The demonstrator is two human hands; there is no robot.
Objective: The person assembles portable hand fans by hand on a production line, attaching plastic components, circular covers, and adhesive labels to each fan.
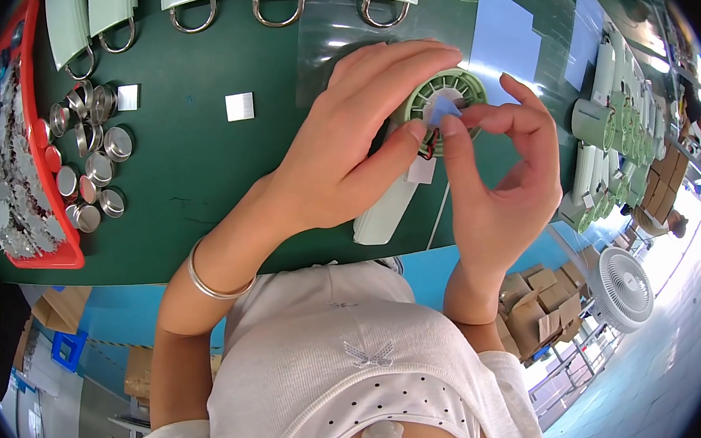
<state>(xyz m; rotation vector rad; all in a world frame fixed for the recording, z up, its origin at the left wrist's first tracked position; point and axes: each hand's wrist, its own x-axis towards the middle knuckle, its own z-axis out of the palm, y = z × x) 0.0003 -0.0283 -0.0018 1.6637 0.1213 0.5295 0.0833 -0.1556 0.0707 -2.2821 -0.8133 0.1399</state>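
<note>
A pale green device with a round, ribbed head (pixel 472 85) and a light handle (pixel 385 216) lies tilted under my hands. My left hand (pixel 339 136) is closed round the head, fingers over its far side and thumb at its near side. Red and dark wires show by the thumb, beside a small white tag (pixel 421 170). My right hand (pixel 509 167) pinches a small blue piece of film (pixel 443 109) between thumb and index finger, over the white centre of the head. The left thumb tip is close to the film; whether it touches it is unclear.
A red tray (pixel 69 244) of silvery toothed parts stands at left, beside several round metal caps (pixel 99 167). Small white squares (pixel 240 107) lie on the green table (pixel 196 166). Pale green cases with metal loops (pixel 278 8) line the far edge. A stepped blue sheet (pixel 505 26) lies right.
</note>
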